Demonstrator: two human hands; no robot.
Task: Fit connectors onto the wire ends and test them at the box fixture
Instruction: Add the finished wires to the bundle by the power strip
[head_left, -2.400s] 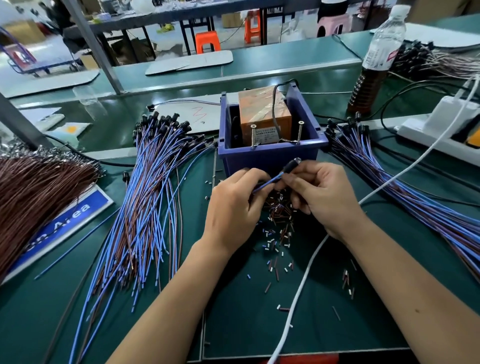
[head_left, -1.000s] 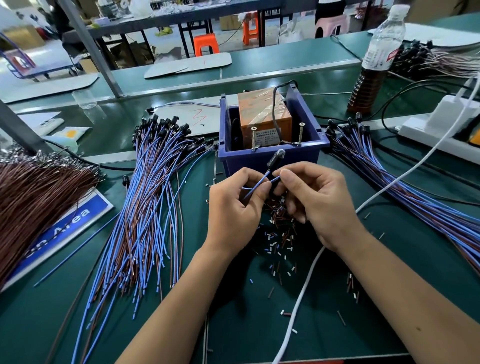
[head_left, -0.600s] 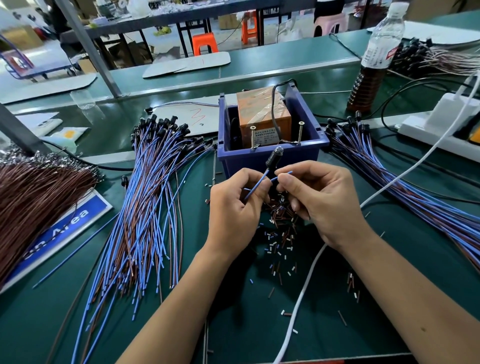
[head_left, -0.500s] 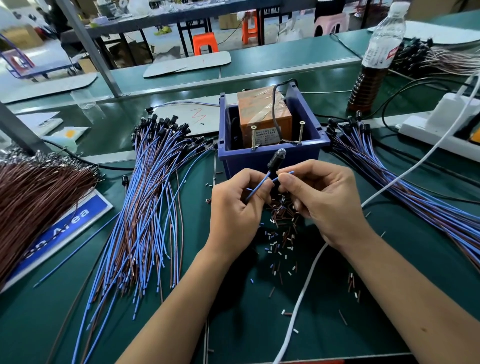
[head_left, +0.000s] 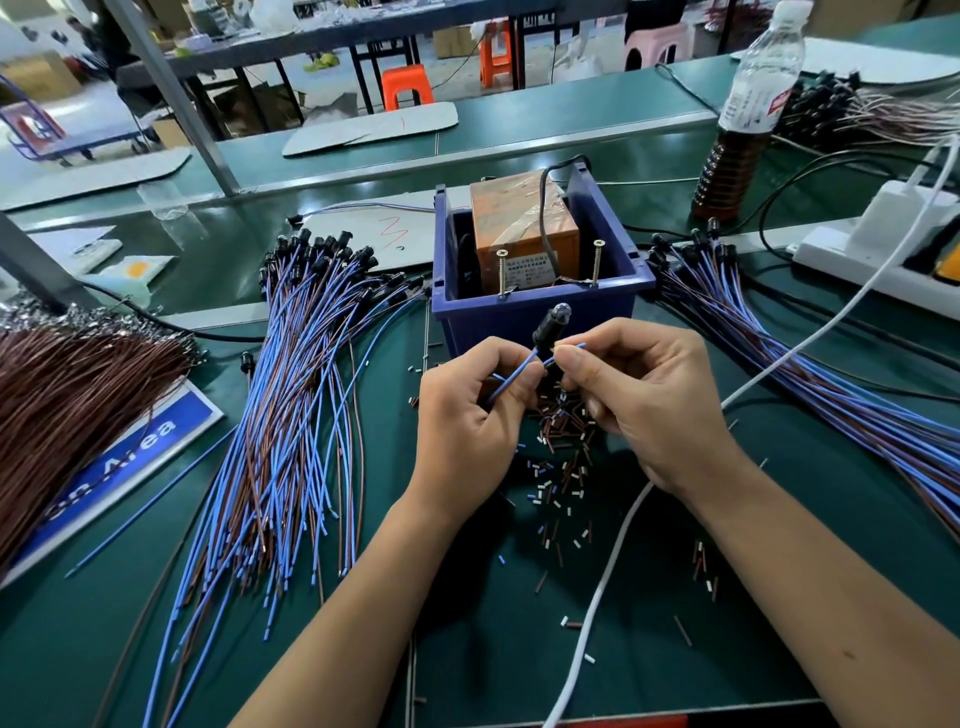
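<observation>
A blue wire with a black connector on its end is held between both hands, just in front of the blue box fixture. My left hand pinches the wire lower down. My right hand pinches a thin blue wire end beside the connector's base. The connector tip points up toward the box's front wall. Inside the box sits an orange taped block with two upright screws at its front.
Blue and brown wires with black connectors fan out at the left and at the right. A brown wire bundle lies far left. Small cut sleeve pieces litter the mat. A white cable, bottle and power strip are also here.
The connector tilted from pointing right to more upright and sits slightly higher. My right fingers shifted along the wire end near the connector. Both hands stayed in front of the box.
</observation>
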